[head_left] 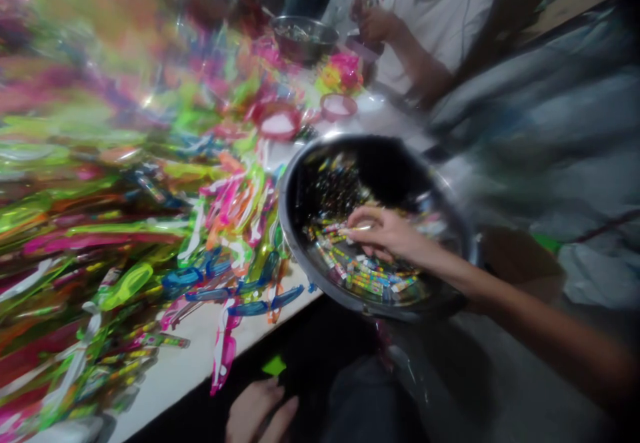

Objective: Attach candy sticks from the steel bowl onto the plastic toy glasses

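Note:
My right hand reaches into a large steel bowl that juts over the table's near edge. The fingers are pinched on a small thin piece among the many small multicoloured candy sticks in the bowl's bottom. My left hand rests low at the frame's bottom, below the table edge, fingers curled loosely; whether it holds anything is hidden. A small green scrap lies just above it.
A heap of bright plastic toy pieces covers the white table. Two small pink-rimmed dishes and another steel bowl stand farther back. A person in a white shirt works opposite, hands raised.

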`<action>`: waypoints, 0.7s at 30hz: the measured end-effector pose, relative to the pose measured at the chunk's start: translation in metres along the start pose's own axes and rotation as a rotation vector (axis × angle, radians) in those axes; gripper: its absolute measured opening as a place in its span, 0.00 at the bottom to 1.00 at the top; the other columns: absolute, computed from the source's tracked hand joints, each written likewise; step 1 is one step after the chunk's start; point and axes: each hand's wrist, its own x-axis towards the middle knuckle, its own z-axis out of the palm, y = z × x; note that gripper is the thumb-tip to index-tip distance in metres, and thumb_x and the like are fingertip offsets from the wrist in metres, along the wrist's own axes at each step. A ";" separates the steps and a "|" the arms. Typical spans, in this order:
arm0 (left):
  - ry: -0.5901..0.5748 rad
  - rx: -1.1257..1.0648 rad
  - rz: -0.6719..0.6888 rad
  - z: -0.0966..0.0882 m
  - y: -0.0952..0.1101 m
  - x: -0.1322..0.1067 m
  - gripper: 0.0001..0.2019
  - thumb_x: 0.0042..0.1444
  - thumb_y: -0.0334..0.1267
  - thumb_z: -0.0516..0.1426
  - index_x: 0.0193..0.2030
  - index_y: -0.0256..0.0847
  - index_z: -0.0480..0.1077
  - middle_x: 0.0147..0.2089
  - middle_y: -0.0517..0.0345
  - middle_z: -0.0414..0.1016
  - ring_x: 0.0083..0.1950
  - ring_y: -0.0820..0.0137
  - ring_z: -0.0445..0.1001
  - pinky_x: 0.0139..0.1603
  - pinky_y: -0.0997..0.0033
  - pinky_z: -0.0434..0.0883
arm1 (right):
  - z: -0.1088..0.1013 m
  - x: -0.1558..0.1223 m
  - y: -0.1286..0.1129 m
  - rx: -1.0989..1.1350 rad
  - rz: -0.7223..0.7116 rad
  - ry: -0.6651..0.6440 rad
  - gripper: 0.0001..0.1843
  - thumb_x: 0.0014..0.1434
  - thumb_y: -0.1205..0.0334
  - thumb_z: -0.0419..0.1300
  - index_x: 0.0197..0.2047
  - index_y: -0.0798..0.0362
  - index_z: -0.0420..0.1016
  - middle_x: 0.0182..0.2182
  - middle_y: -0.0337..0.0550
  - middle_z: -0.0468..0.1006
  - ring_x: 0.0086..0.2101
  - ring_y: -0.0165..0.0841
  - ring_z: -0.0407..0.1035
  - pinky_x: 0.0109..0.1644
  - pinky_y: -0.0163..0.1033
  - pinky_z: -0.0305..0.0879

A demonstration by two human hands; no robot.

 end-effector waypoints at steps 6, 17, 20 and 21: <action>-0.372 -0.124 0.110 0.008 0.021 0.011 0.13 0.70 0.30 0.53 0.52 0.44 0.77 0.43 0.52 0.82 0.47 0.67 0.82 0.55 0.67 0.78 | 0.027 0.008 0.021 -0.061 -0.082 -0.009 0.06 0.68 0.59 0.59 0.44 0.52 0.74 0.43 0.45 0.82 0.36 0.36 0.78 0.39 0.41 0.76; -0.348 -0.298 0.008 0.014 0.022 0.002 0.13 0.66 0.24 0.50 0.48 0.34 0.74 0.39 0.45 0.78 0.42 0.65 0.79 0.44 0.67 0.79 | 0.030 0.003 0.021 -0.549 -0.381 -0.156 0.26 0.62 0.81 0.52 0.62 0.60 0.71 0.58 0.58 0.73 0.58 0.50 0.65 0.64 0.53 0.63; -0.343 -0.313 -0.013 0.016 0.022 0.000 0.14 0.63 0.22 0.50 0.49 0.36 0.73 0.39 0.46 0.78 0.41 0.65 0.78 0.42 0.68 0.78 | 0.034 0.007 0.027 -0.621 -0.383 -0.148 0.31 0.64 0.81 0.52 0.69 0.62 0.64 0.62 0.59 0.70 0.61 0.50 0.62 0.64 0.52 0.64; -0.342 -0.316 -0.024 0.016 0.022 -0.001 0.15 0.62 0.22 0.50 0.49 0.36 0.73 0.39 0.46 0.78 0.40 0.66 0.79 0.42 0.69 0.78 | 0.036 0.007 0.028 -0.641 -0.371 -0.139 0.31 0.65 0.80 0.53 0.71 0.61 0.62 0.63 0.59 0.70 0.61 0.51 0.63 0.64 0.53 0.65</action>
